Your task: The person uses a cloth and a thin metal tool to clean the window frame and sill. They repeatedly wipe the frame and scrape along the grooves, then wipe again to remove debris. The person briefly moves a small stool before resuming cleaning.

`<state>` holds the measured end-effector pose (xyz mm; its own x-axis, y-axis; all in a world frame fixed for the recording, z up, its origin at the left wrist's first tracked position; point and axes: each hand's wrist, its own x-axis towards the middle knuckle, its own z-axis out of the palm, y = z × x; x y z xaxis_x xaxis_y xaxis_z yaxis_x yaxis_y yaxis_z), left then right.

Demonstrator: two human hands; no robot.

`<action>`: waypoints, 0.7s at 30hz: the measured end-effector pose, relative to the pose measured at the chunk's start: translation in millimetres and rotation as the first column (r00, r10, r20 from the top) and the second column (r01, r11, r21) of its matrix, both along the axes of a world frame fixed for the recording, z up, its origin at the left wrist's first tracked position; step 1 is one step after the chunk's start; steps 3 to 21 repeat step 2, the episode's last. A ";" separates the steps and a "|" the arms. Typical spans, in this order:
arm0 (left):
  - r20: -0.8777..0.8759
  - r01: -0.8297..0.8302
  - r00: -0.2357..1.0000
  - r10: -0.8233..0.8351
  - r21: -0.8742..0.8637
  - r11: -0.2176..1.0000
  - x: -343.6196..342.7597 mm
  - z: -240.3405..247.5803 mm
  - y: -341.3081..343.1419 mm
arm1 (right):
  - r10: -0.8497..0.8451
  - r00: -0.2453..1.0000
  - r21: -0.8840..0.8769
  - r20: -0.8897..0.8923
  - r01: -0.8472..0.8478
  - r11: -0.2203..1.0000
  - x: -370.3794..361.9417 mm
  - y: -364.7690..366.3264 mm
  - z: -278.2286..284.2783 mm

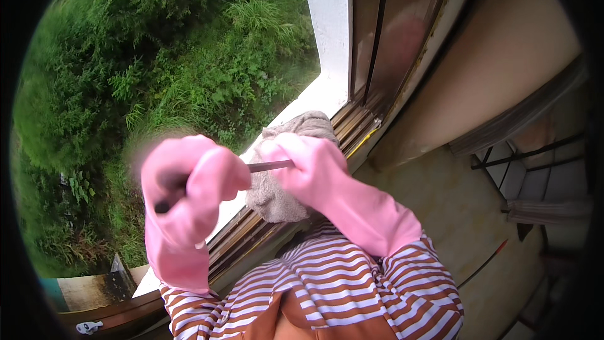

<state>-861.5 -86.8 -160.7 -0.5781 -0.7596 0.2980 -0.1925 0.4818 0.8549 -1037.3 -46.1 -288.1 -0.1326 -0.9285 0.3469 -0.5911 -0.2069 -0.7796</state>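
Both my hands wear pink rubber gloves and are raised over an open window's sill. My left hand point(192, 179) is closed round a thin, dark grey stick point(270, 166); its dark end pokes out below my fingers. The stick's other end runs into my right hand point(308, 167), whose fingers are closed on it, hiding the tip. The stick's exact kind does not show. Under and behind my right hand is a bunched grey-beige towel point(280, 198), lying over the sill and window track. Whether my right fingers also pinch the towel I cannot tell.
The brown window track point(245, 230) runs diagonally in front of me, beside the white outer sill point(330, 85). Outside, green bushes point(189, 56) grow below. Brown sliding panes point(396, 31) stand at the upper right. At the lower left is a metal latch point(89, 327).
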 end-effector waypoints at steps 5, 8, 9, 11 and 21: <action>0.024 0.023 1.000 -0.020 -0.138 0.990 -2.3 15.7 9.0 | 0.013 0.998 -0.060 0.063 -0.009 0.998 -2.4 -3.2 -2.3; 0.024 0.023 1.000 -0.020 -0.138 0.990 -2.3 15.7 9.0 | 0.013 0.998 -0.060 0.063 -0.009 0.998 -2.4 -3.2 -2.3; 0.024 0.023 1.000 -0.020 -0.138 0.990 -2.3 15.7 9.0 | 0.013 0.998 -0.060 0.063 -0.009 0.998 -2.4 -3.2 -2.3; 0.024 0.023 1.000 -0.020 -0.138 0.990 -2.3 15.7 9.0 | 0.013 0.998 -0.060 0.063 -0.009 0.998 -2.4 -3.2 -2.3; 0.024 0.023 1.000 -0.020 -0.138 0.990 -2.3 15.7 9.0 | 0.013 0.998 -0.060 0.063 -0.009 0.998 -2.4 -3.2 -2.3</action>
